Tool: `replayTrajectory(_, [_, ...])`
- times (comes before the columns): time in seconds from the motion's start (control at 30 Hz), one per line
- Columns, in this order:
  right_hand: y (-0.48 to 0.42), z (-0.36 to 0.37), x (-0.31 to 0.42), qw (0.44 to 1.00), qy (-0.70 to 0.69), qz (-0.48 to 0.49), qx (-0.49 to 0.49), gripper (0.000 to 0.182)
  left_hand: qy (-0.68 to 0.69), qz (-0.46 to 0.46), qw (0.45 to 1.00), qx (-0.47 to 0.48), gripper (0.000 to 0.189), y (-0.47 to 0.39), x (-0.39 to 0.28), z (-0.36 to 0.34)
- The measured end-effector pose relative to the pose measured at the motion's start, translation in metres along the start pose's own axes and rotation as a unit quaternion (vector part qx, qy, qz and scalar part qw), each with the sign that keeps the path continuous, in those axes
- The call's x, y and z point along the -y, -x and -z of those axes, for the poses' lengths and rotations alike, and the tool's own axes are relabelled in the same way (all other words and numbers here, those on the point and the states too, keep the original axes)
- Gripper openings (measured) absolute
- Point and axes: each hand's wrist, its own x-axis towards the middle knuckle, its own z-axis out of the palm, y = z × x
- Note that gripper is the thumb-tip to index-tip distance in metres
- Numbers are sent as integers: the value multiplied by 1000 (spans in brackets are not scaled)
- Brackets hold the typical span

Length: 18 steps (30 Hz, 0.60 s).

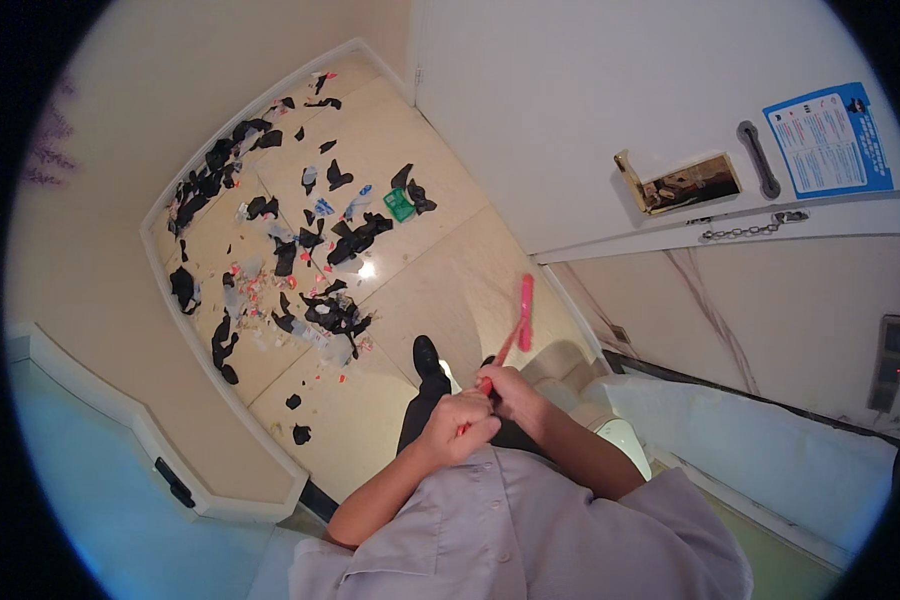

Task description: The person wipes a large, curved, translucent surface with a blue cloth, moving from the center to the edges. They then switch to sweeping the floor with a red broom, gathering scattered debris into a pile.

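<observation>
My left hand (461, 429) and my right hand (506, 390) are both closed around the red handle of a broom (505, 351), the right one farther along toward the head. The pink broom head (526, 311) rests at the floor, right of my shoes. Torn pieces of black plastic (360, 236) lie scattered over the tiles to the left. Among them are a small green plastic container (400, 205), crumpled clear plastic (337, 349) and many small red scraps (253, 289). The broom head is apart from this litter.
A white door (570, 112) with a brass handle (630, 180), a door chain (742, 227) and a blue printed notice (832, 142) stands at the right. A small white bin-like object (624, 442) is beside my right arm. White skirting (195, 330) borders the floor at the left.
</observation>
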Motion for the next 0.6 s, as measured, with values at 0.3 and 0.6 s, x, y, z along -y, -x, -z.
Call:
replayTrajectory(0.3, [-84, 31, -6, 998, -29, -25, -44, 14, 6, 145, 987, -70, 27, 11, 76, 6])
replayTrajectory(0.6, [-26, -130, 16, 977, 103, -16, 184, 14, -172, 8, 976, -136, 28, 16, -64, 51])
